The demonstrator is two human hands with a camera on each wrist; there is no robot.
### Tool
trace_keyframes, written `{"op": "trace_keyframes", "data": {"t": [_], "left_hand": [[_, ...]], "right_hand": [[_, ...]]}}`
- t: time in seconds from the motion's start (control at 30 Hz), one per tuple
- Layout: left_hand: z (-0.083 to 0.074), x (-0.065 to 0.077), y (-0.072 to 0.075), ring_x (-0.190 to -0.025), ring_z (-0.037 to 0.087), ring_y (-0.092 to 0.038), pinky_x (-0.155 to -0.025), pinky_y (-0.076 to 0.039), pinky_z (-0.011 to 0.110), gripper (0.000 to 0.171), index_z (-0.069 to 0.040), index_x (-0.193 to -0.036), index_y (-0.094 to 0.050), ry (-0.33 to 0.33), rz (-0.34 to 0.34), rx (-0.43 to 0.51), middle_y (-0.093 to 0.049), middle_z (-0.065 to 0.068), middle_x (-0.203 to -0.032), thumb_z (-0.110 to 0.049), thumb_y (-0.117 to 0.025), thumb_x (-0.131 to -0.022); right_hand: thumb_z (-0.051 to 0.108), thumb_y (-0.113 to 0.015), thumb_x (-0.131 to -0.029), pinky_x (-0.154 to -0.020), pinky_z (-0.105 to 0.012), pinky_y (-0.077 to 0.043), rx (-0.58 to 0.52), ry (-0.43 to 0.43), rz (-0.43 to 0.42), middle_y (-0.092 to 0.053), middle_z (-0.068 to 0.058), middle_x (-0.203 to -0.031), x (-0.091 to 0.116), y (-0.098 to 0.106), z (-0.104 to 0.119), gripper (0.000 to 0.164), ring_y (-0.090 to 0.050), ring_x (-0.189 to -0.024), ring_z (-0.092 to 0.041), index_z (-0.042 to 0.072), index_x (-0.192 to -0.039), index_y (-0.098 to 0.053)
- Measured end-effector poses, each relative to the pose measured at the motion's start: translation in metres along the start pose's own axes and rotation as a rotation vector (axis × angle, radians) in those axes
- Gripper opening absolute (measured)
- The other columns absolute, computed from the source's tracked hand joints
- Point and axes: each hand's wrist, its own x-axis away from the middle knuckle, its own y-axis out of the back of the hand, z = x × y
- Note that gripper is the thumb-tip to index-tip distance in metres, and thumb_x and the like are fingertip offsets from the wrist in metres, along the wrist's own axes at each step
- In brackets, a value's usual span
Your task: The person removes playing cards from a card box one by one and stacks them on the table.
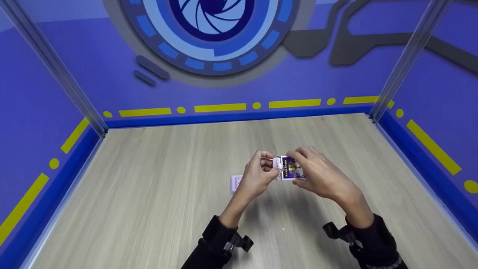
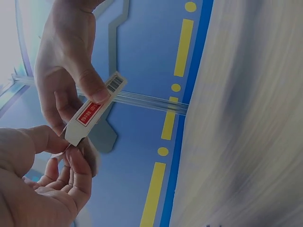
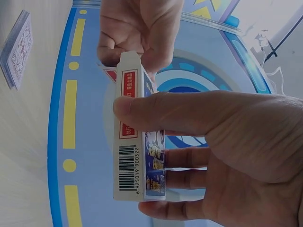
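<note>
White cardboard is forming the slim rectangular box with a purple picture face, a red label and a barcode (image 1: 289, 168) that we are seeing held in the air, over the surface, nearer to its right edge than its left. Our bare right hand (image 1: 321, 173) is grasping the box along its body, its thumb pressing the narrow labelled side and its fingers reaching round to the opposite side. Our bare left hand (image 1: 257, 175) is gripping too, thumb and forefinger pinching the box at its left end, where a small piece of card with red on it is sticking out; we are not managing to tell how far open that end is.

Below, a pale stack of patterned cards (image 1: 236, 182) is lying flat on the light wood-grain surface (image 1: 149, 168), roughly midway between its left and right edges, and the left hand is partly hiding it from the head view. Black wrist straps (image 1: 218, 231) are circling both our wrists. Along the far edge, a blue-violet printed wall with yellow dashes (image 1: 239, 89) is standing, and metal posts (image 1: 63, 71) are rising at the far left and far right corners.
</note>
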Motion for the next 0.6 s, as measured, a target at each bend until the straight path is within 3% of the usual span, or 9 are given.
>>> {"op": "trace_keyframes", "data": {"t": [0.17,0.37,0.5,0.6], "left_hand": [[-0.003,0.0,0.008,-0.081,0.011,-0.059,-0.067,-0.047,0.023,0.042,-0.007,-0.128,-0.054,-0.064,-0.01,-0.054,-0.068,0.003,-0.094,0.007,-0.059,-0.089],[-0.008,0.002,0.017,-0.084,0.011,-0.053,-0.069,-0.045,0.024,0.043,-0.013,-0.13,-0.068,-0.148,-0.01,-0.282,-0.063,0.002,-0.107,0.004,-0.055,-0.093],[-0.01,0.006,0.023,-0.094,0.013,-0.053,-0.077,-0.047,0.026,0.041,-0.016,-0.136,-0.065,-0.162,0.042,-0.471,-0.055,0.002,-0.12,-0.012,-0.067,-0.095],[-0.01,0.007,0.026,-0.107,0.016,-0.053,-0.089,-0.05,0.029,0.055,-0.014,-0.139,-0.059,-0.21,0.096,-0.599,-0.047,0.005,-0.13,-0.024,-0.082,-0.09]], "right_hand": [[0.011,-0.094,-0.073,-0.089,-0.05,-0.052,-0.022,-0.027,0.013,-0.06,-0.016,-0.123,0.0,0.001,-0.003,0.073,-0.057,-0.111,-0.031,0.003,-0.137,-0.059],[0.012,-0.093,-0.075,-0.089,-0.048,-0.052,-0.034,-0.045,0.01,-0.061,-0.015,-0.122,0.0,0.002,-0.008,0.071,-0.058,-0.109,-0.029,0.002,-0.136,-0.059],[0.012,-0.093,-0.075,-0.088,-0.047,-0.053,-0.036,-0.048,0.01,-0.061,-0.015,-0.121,0.0,0.002,-0.009,0.071,-0.058,-0.108,-0.029,0.002,-0.136,-0.059],[0.011,-0.094,-0.074,-0.089,-0.048,-0.053,-0.041,-0.049,0.016,-0.061,-0.015,-0.121,0.0,0.001,-0.009,0.071,-0.057,-0.109,-0.029,0.003,-0.136,-0.06]]}}
